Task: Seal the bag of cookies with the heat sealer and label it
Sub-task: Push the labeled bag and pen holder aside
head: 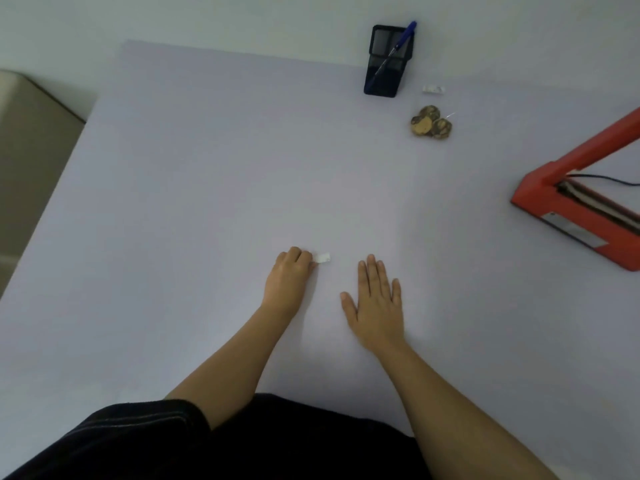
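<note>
**Label at the left fingers, bag far ahead**

The left hand [289, 275] rested on the table [207, 168] with its fingers [298, 254] curled, pinching one end of a small white label [323, 258] that lay flat just right of them. The right hand [377, 306] lay palm down beside it, fingers [372, 271] straight and slightly spread, holding nothing. The bag [431, 121] of cookies sat well ahead of the right fingers. Beyond the bag lay a second label [433, 89], with a black holder [384, 71] carrying a blue pen [398, 46] to its left. The red sealer [571, 202] stood far right of both hands, its arm raised.
</note>
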The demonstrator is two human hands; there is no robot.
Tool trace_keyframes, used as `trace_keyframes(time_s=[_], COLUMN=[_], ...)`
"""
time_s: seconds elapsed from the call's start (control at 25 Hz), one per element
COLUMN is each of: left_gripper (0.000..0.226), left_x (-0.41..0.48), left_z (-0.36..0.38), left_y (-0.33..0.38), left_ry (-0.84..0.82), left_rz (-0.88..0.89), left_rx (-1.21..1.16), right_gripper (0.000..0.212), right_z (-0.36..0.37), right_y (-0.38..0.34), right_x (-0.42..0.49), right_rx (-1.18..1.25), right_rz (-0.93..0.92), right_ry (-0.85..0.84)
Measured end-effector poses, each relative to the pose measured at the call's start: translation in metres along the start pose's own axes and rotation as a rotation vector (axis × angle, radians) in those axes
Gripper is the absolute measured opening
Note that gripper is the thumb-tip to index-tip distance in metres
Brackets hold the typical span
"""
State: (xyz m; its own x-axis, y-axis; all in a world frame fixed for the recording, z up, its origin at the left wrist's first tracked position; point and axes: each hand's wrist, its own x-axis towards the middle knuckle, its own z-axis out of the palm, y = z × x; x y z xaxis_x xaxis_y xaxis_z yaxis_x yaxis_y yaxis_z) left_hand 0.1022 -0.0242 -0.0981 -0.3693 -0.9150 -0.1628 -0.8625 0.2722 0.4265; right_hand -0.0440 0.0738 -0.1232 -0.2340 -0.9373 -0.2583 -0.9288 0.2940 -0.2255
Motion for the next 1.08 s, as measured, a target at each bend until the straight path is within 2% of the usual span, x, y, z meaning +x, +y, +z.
trace_keyframes(time_s=[0.12, 0.36, 0.52, 0.64, 0.84, 0.92, 1.08], left_gripper=[0.014, 0.018, 0.013, 0.008, 0.005, 0.006, 0.007], left_x=[-0.009, -0.053, -0.105, -0.15, -0.239, -0.272, -0.337], left_z=[-0.003, -0.01, -0.003, -0.002, -0.019, -0.027, -0.027], left_y=[-0.004, 0.0, 0.003, 0.002, -0.025, -0.046, -0.108], left_ry=[0.017, 0.158, 0.286, 0.396, 0.639, 0.693, 0.697], left_rz=[-0.007, -0.429, -0.636, -0.725, -0.921, -0.985, -1.079], left_rx=[-0.059, -0.496, -0.648, -0.696, -0.804, -0.808, -0.798], right_gripper=[0.077, 0.068, 0.065, 0.062, 0.066, 0.066, 0.051], right_z=[-0.004, -0.011, -0.013, -0.01, 0.011, 0.021, 0.06], right_y=[0.002, 0.001, -0.007, -0.037, -0.114, -0.141, -0.192], right_x=[0.0, 0.002, -0.004, -0.034, -0.116, -0.143, -0.188], right_rx=[0.01, 0.045, 0.043, 0.115, 0.217, 0.241, 0.305], right_rz=[-0.012, -0.006, -0.037, -0.22, -0.459, -0.552, -0.695], right_ry=[-0.084, -0.134, -0.056, -0.043, -0.131, -0.134, -0.184])
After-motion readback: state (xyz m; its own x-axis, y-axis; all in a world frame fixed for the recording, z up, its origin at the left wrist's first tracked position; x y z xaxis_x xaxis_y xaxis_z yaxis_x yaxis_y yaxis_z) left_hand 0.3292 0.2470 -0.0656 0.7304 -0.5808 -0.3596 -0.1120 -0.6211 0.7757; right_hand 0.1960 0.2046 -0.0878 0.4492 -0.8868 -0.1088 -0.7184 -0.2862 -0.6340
